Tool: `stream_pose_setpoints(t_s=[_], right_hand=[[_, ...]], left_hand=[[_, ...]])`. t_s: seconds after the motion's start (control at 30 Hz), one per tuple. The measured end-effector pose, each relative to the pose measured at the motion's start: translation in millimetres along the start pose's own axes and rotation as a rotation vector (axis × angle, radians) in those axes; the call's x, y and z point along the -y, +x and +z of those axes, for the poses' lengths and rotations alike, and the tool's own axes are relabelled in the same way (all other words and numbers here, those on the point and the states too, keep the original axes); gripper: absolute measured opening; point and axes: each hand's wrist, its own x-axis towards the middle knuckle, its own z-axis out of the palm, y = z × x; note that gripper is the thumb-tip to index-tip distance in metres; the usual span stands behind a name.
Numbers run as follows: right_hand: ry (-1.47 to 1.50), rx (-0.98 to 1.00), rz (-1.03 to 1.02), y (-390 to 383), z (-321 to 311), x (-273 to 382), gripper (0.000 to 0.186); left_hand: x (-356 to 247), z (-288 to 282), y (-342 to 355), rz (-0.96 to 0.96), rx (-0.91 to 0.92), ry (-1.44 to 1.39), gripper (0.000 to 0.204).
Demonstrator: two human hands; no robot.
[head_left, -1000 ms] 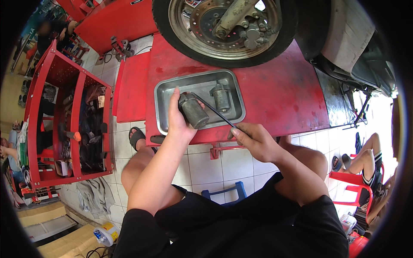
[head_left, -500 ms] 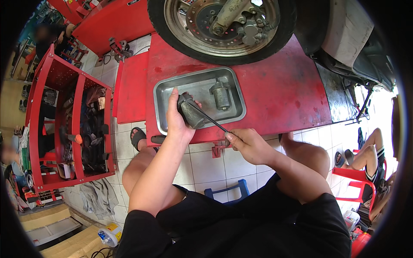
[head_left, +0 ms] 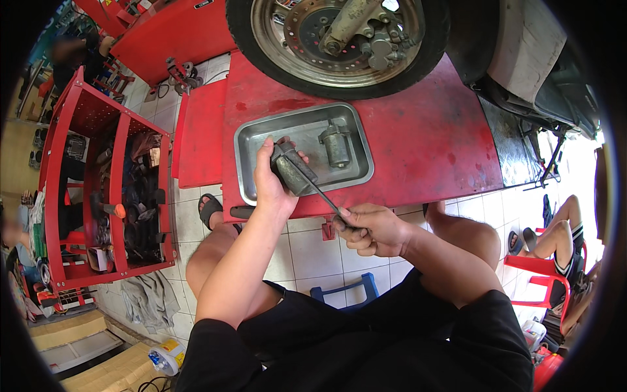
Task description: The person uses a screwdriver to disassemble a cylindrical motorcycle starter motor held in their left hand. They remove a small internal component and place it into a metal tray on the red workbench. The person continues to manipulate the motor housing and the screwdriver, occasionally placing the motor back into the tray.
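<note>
Over the metal tray on the red lift platform, the left hand has its fingers wrapped around a dark cylindrical motor, hiding its near side. The right hand is closed on a thin screwdriver, whose tip meets the motor; its handle is hidden. A second motor lies in the tray. The wheel is cut off above; a red tool cart stands on the tiled floor.

Left hand grips a cylindrical motor part; right hand holds a screwdriver.
</note>
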Motion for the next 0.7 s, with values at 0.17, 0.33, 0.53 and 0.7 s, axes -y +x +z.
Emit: stream_pose_setpoints(t_s=[0.17,0.33,0.53,0.7], right_hand=[[-0.213,-0.004,-0.062,1.1,1.1,1.1,0.036],[-1.359,-0.573,-0.645,8.5,5.9,-6.7,0.040],[-0.956,-0.556,-0.488,11.1,7.9,-6.5,0.030],[-0.682,-0.473,-0.452,15.7,-7.4,-6.2,0.033]], left_hand=[[3.3,-0.3,-1.6,0.024,0.064,-0.052,0.042],[4.4,-1.5,-3.5,0.231,-0.055,0.108,0.042],[-4.3,5.2,-2.2,0.230,-0.146,0.127,0.039],[-8.8,11.6,-5.1,0.226,-0.141,0.167,0.038]])
